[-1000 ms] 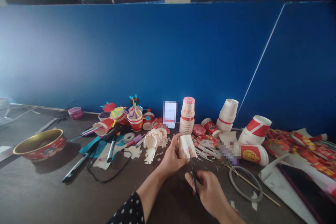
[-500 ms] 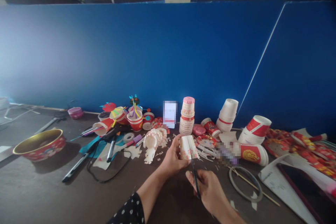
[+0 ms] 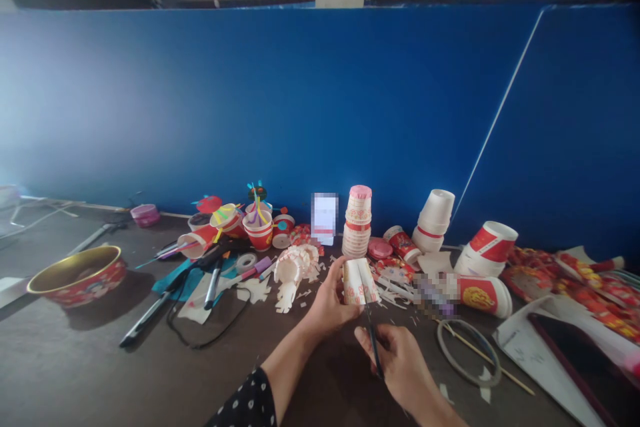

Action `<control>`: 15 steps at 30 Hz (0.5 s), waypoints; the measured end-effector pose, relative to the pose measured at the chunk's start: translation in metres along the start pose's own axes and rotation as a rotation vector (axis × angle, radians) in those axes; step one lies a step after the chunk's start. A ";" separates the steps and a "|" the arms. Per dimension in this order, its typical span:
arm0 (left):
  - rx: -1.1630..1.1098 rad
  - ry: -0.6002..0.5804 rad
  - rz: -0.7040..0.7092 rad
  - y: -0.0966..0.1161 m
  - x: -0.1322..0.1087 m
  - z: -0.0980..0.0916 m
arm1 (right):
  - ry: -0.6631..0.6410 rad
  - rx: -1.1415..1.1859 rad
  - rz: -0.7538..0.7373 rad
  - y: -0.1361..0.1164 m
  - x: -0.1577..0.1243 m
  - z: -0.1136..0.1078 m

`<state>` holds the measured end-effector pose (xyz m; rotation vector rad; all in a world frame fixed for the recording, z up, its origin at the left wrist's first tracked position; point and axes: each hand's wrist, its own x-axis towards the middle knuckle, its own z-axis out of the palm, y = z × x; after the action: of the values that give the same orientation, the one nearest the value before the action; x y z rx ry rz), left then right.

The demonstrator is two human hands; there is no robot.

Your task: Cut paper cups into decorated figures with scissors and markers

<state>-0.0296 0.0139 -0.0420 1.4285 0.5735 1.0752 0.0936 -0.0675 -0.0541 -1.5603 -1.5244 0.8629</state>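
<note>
The left grip (image 3: 327, 300) is closed around the side of a white paper cup (image 3: 360, 282) with red print, its fingers curled against the wall and its thumb on top. The cup sits just above and ahead of the right grip (image 3: 395, 363), which is closed around a pair of scissors (image 3: 374, 347). The scissor handles are hidden in that hand, and a dark blade rises to the cup's edge. Whether the blades are open or closed cannot be told. Long cuts already divide the cup wall into strips.

The blade points toward the fingers of the left grip, so a slip could nick them, especially if the paper gives way suddenly. Squeezing too hard could crush the thin wall and pull a cut off line, while a twist of the scissors could tear a strip.

Just to the right of the cup lies a heap of paper scraps (image 3: 393, 287), and to the left of the left grip sits a cluster of cut white paper pieces (image 3: 293, 270). Beyond the cup stands a stack of paper cups (image 3: 357, 221). Right of the right grip, a wooden skewer (image 3: 487, 355) crosses a wire ring (image 3: 467, 352); an elbow swung that way could knock them.
</note>
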 end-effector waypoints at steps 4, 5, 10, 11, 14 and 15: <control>0.004 0.001 -0.011 0.002 0.000 0.001 | 0.001 0.004 -0.011 0.000 0.000 0.000; 0.008 0.002 -0.011 0.001 0.000 0.001 | -0.002 0.010 -0.013 -0.001 0.000 0.000; 0.023 0.002 0.007 -0.003 0.000 0.000 | -0.003 -0.007 -0.016 -0.001 0.000 0.000; 0.024 0.002 0.005 -0.003 0.000 -0.001 | -0.004 -0.011 -0.017 0.000 0.000 0.000; 0.025 -0.006 -0.003 -0.004 0.000 -0.001 | -0.003 -0.004 -0.020 0.001 0.001 0.001; 0.022 -0.010 -0.003 -0.003 0.000 -0.001 | -0.004 0.003 -0.020 0.001 0.001 0.001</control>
<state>-0.0300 0.0154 -0.0454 1.4508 0.5812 1.0613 0.0934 -0.0663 -0.0557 -1.5400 -1.5383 0.8572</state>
